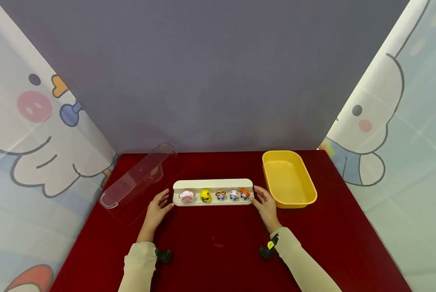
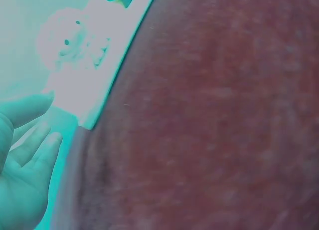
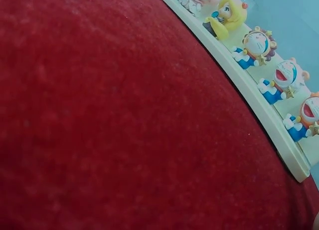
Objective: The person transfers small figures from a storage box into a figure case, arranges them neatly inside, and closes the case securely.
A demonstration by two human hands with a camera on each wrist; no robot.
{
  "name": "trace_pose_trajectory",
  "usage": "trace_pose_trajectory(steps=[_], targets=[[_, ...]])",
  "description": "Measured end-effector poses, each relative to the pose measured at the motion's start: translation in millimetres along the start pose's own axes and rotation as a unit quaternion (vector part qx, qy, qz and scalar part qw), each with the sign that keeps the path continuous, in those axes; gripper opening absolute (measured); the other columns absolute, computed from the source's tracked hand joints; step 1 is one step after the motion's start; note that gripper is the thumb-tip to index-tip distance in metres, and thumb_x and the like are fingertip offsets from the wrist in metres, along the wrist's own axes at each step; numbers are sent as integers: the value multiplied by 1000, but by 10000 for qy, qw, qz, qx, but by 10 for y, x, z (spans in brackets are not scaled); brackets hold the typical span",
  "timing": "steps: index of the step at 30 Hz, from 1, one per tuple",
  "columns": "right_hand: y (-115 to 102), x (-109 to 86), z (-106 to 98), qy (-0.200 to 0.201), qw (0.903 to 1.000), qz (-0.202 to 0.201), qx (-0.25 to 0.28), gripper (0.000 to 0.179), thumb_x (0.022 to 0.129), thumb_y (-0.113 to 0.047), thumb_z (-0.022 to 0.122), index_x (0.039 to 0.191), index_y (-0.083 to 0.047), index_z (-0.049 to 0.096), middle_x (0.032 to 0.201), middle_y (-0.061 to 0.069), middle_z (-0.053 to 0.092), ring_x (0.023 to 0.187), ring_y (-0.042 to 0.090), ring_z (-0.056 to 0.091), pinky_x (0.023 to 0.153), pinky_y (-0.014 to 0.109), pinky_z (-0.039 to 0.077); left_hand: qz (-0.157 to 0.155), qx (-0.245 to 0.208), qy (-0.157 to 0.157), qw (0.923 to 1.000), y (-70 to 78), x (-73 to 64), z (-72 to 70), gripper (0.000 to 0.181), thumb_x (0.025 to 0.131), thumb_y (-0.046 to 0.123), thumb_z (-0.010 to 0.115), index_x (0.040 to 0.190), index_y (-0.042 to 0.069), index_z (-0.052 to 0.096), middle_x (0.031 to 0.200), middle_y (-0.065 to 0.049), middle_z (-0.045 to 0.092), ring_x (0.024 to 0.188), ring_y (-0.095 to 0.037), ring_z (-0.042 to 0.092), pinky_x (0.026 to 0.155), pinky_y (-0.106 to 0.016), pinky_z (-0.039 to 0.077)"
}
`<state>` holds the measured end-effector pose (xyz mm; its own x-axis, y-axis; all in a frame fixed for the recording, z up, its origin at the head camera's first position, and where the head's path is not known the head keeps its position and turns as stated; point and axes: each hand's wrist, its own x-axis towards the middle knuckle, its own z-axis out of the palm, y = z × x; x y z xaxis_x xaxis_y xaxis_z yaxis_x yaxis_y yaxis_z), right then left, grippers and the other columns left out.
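Note:
A long white display base (image 1: 213, 183) lies across the red tabletop in the head view, bearing a row of small figurines. From the left come a pink-and-white figurine (image 1: 187, 196), a yellow-haired figurine (image 1: 205, 196) and three blue-and-white cat figurines (image 3: 254, 46), the rightmost with an orange top. My left hand (image 1: 157, 211) is at the base's left end, fingers spread and thumb tip right at the corner. At the other end, my right hand (image 1: 267, 207) has its thumb by the front corner and its relaxed fingers along the side. Only a sliver of it shows in the right wrist view.
A long clear plastic cover (image 1: 139, 178) lies slantwise on the left, near my left hand. On the right stands a yellow plastic bin (image 1: 287, 178). A grey wall (image 1: 218, 81) rises behind the table, with cartoon-printed curtains (image 1: 371, 134) on both sides.

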<state>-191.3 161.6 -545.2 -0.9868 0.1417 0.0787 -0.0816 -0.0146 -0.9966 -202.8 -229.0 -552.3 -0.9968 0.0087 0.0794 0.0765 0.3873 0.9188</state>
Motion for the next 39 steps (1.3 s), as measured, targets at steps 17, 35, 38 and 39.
trace_pose_trajectory(steps=[17,35,38,39], targets=[[141,129,-47,-809,9950,490,-329,78,77,10,70,143,6,29,148,27,25,137,42,23,114,53,22,698,211,83,9973,335,-113,-261,58,84,2,68,137,-2,44,139,-22,44,123,-38,45,104,-50,38],[274,269,-126,-1407,9814,626,-1149,82,76,10,71,144,8,25,149,28,24,138,40,25,112,46,29,1101,562,530,9909,924,-405,-464,54,84,-6,65,135,-7,45,133,-25,47,118,-28,49,100,-18,44],[291,261,-119,-1420,9807,534,-1234,82,75,11,71,144,9,26,148,28,26,137,40,26,111,45,31,1138,516,661,9900,949,-440,-490,53,84,-6,66,133,-7,46,132,-26,48,117,-17,51,98,-13,43],[299,258,-116,-1430,9801,490,-1286,81,75,11,71,143,10,27,148,28,26,137,41,27,110,45,32,1168,515,707,9893,952,-449,-503,53,84,-6,66,133,-8,47,132,-27,48,116,-14,51,98,-12,43]])
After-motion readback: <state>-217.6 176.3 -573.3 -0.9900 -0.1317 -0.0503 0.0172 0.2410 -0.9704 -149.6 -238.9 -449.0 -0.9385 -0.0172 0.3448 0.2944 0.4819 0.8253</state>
